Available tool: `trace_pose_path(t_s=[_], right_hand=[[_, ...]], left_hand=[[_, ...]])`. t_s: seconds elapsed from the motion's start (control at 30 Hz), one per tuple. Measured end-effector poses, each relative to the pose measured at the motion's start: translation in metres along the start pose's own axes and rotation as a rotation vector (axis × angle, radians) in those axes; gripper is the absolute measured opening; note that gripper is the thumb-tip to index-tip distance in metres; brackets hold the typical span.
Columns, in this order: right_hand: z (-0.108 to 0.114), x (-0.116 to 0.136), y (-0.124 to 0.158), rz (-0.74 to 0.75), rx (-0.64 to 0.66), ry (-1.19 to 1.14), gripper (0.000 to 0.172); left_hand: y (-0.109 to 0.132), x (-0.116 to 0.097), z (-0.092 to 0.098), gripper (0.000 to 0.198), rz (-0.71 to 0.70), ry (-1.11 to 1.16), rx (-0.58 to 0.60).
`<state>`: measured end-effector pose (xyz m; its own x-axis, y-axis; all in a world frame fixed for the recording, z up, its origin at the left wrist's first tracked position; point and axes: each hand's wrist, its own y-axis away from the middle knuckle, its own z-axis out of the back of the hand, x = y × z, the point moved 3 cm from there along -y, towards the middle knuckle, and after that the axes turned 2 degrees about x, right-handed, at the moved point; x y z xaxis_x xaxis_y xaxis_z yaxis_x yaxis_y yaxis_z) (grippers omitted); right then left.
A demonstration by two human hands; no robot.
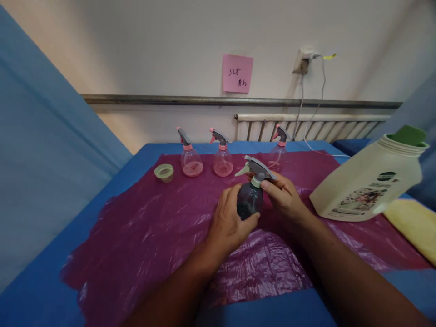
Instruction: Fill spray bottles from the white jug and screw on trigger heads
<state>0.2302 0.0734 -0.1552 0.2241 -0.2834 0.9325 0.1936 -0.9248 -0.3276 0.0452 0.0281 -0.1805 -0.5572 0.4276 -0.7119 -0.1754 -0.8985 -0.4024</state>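
Observation:
A dark spray bottle with a grey and pale green trigger head is held up over the middle of the table. Around its round body my left hand is closed, thumb toward the front. My right hand grips the spray head near the pale green collar, with the thumb in front and fingers partly hidden behind. Behind them, a clear spray bottle with a pink collar stands partly covered by the hands. Two more such bottles hold pink liquid: one spray bottle and another spray bottle to its right.
A small round tub stands at left on the purple plastic sheet. At right are a large cream jug with something green in its mouth and a yellow cloth. A cable runs from the wall socket.

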Motion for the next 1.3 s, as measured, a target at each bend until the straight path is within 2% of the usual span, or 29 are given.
trace_pose_path(t_s=[0.37, 0.57, 0.67, 0.77, 0.83, 0.93, 1.03, 1.1, 1.17, 1.3], right_hand=[[0.002, 0.001, -0.004, -0.05, -0.165, 0.06, 0.046], [-0.002, -0.004, -0.003, -0.027, -0.061, 0.083, 0.045], [0.0, -0.005, -0.004, 0.029, -0.056, 0.168, 0.036], [0.01, 0.001, -0.006, 0.111, -0.168, 0.28, 0.032], [0.023, 0.01, -0.009, 0.19, -0.331, 0.338, 0.035], [0.042, 0.027, -0.015, 0.311, -0.558, 0.42, 0.04], [0.054, 0.039, -0.023, 0.334, -0.614, 0.511, 0.044], [0.057, 0.041, -0.032, 0.302, -0.598, 0.563, 0.046], [0.056, 0.038, -0.044, 0.274, -0.575, 0.61, 0.047], [0.051, 0.016, -0.081, 0.205, -0.531, 0.736, 0.049]], left_hand=[[0.0, -0.001, -0.001, 0.086, 0.021, -0.005, -0.006], [0.0, 0.005, -0.003, 0.085, 0.023, -0.009, -0.022], [-0.001, 0.007, -0.004, 0.088, 0.017, -0.007, -0.023], [0.0, 0.007, -0.004, 0.095, -0.003, -0.024, -0.044], [0.002, 0.004, -0.003, 0.086, -0.05, -0.038, -0.039], [0.007, -0.004, -0.005, 0.045, -0.189, -0.043, 0.083], [0.012, -0.013, -0.009, 0.02, -0.312, -0.078, 0.253], [0.014, -0.018, -0.011, 0.016, -0.371, -0.124, 0.345], [0.016, -0.022, -0.013, 0.021, -0.427, -0.174, 0.405], [0.021, -0.025, -0.012, 0.026, -0.512, -0.231, 0.421]])
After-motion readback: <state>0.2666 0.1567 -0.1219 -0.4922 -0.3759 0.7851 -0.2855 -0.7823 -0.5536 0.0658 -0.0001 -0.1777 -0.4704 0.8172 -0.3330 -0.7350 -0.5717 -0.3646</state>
